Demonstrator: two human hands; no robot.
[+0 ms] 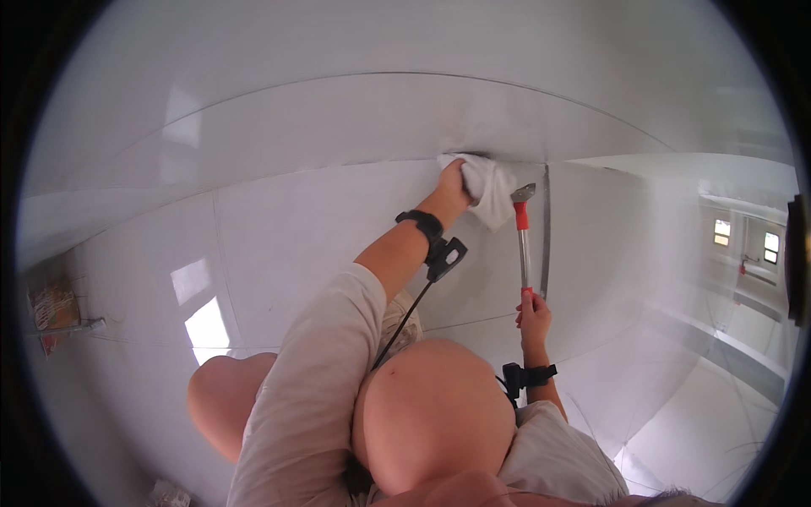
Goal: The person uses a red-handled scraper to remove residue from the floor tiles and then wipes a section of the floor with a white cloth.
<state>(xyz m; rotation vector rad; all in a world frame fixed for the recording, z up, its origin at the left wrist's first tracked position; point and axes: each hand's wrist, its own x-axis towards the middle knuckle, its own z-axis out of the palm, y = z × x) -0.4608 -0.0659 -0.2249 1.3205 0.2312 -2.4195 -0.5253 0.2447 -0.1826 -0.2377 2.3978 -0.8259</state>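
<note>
My left hand (457, 184) grips a bunched white cloth (489, 187) and presses it against the seam where the pale floor (304, 215) meets the wall (393, 114). Part of the cloth hangs loose toward my right. Closed around the lower red grip of a long-handled scraper (524, 247) is my right hand (534, 317). The scraper has a metal shaft, and its metal head points away from me, just right of the cloth. A dark strip runs along the floor beside it. Both wrists wear black straps with small devices.
My bare knees are bent close below my arms. A thin black cable (405, 320) runs from the left wrist device. At the far left lies a brown and red item (56, 310), and a crumpled pale item (170, 493) sits at the lower left. Small windows (771, 248) show at the far right.
</note>
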